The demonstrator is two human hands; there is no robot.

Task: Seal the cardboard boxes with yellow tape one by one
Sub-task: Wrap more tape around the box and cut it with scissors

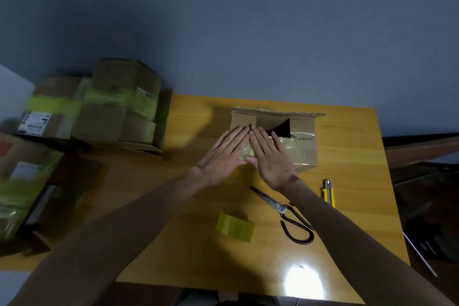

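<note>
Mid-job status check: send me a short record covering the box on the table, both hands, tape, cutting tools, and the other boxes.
box: cardboard box on the table, glossy tape across its top, dark gap showing between the flaps
left hand: left hand flat on the box top, fingers straight
right hand: right hand flat beside it, fingertips meeting
tape: yellow tape lying on the table, untouched
tools: scissors and utility knife near the right forearm
other boxes: taped boxes stacked at the left
</note>
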